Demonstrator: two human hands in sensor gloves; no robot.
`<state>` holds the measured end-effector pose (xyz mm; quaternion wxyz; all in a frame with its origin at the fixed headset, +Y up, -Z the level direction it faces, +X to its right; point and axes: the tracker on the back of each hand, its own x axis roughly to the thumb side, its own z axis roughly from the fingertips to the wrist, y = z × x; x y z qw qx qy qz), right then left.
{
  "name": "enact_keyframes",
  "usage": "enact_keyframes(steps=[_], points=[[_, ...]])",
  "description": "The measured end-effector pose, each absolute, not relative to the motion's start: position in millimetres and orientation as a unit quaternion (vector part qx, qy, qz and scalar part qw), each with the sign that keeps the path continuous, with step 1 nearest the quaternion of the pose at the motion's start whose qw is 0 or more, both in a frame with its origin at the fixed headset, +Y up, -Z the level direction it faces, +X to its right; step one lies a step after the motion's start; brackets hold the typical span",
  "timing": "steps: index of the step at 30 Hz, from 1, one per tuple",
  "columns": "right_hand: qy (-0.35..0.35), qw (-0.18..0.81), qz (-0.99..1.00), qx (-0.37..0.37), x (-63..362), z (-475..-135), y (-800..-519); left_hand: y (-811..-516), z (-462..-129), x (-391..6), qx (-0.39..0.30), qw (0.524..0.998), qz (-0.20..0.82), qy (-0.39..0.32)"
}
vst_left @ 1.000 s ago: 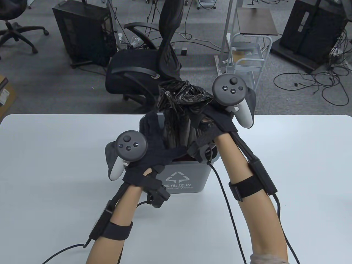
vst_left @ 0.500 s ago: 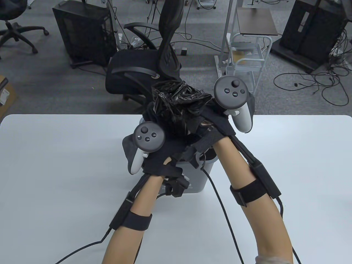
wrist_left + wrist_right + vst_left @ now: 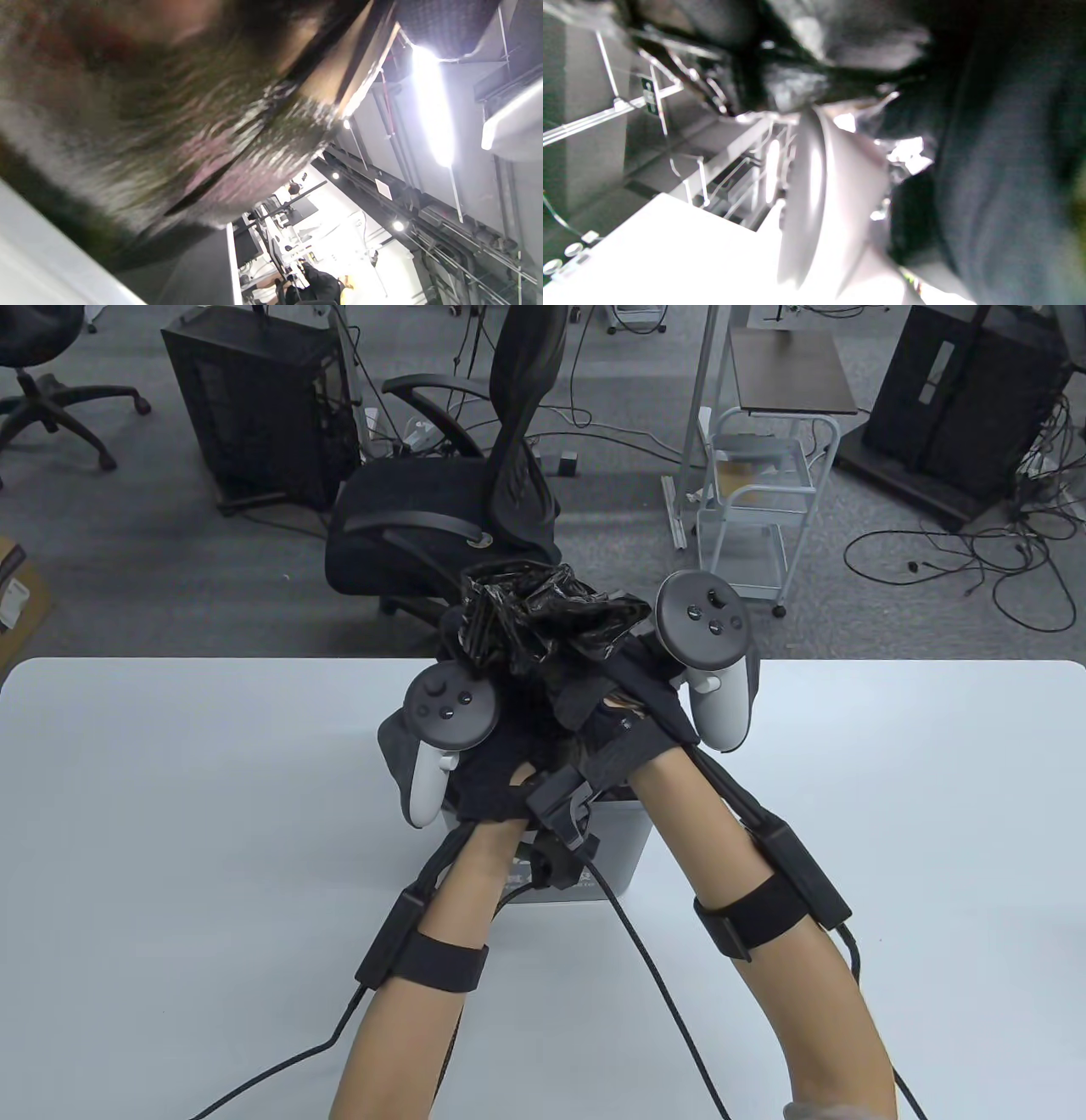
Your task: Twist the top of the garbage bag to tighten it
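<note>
A black garbage bag (image 3: 543, 615) stands gathered above a grey bin (image 3: 624, 848) at the table's far middle. Its crumpled top sticks up between my hands. My left hand (image 3: 488, 729) grips the gathered neck from the left. My right hand (image 3: 624, 687) grips it from the right, just above the bin. The wrists lie close together, the right one over the left. The fingers are hidden by the gloves and the bag. The left wrist view shows blurred bag plastic (image 3: 169, 140) up close. The right wrist view shows blurred black plastic (image 3: 840, 46) and the left hand's tracker (image 3: 818, 199).
The white table (image 3: 170, 831) stretches to both sides of the bin. Glove cables (image 3: 662, 984) trail over its near part. A black office chair (image 3: 458, 500) stands just behind the table's far edge, and a white cart (image 3: 755, 500) stands to its right.
My left hand rose from the bin's left rim to the bag's neck and took hold. My right hand dropped and moved left. The bag's top bunched tighter and turned.
</note>
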<state>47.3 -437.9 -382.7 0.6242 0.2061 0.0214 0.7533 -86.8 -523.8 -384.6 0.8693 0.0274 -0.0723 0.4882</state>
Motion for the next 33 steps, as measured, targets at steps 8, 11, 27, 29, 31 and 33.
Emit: enact_keyframes(steps=[8,11,27,29,31,33], points=[[0.092,0.672,0.709,0.194,54.1,-391.5,-445.0,-523.1,-389.8,-88.7,0.013,0.859,0.508,-0.068],[0.119,0.685,0.691,0.198,58.8,-395.7,-445.5,-522.9,-390.1,-87.7,0.02,0.857,0.51,-0.065],[0.082,0.69,0.689,0.206,85.4,-408.5,-445.1,-520.5,-402.3,-83.6,-0.032,0.846,0.52,-0.108],[0.066,0.682,0.702,0.197,92.3,-409.2,-443.1,-519.7,-403.3,-85.2,-0.04,0.841,0.528,-0.109],[0.047,0.675,0.713,0.183,100.6,-409.6,-442.1,-518.8,-404.5,-88.1,-0.041,0.838,0.533,-0.109],[0.035,0.675,0.717,0.17,108.5,-411.1,-442.6,-518.1,-405.1,-90.0,-0.046,0.838,0.533,-0.111]])
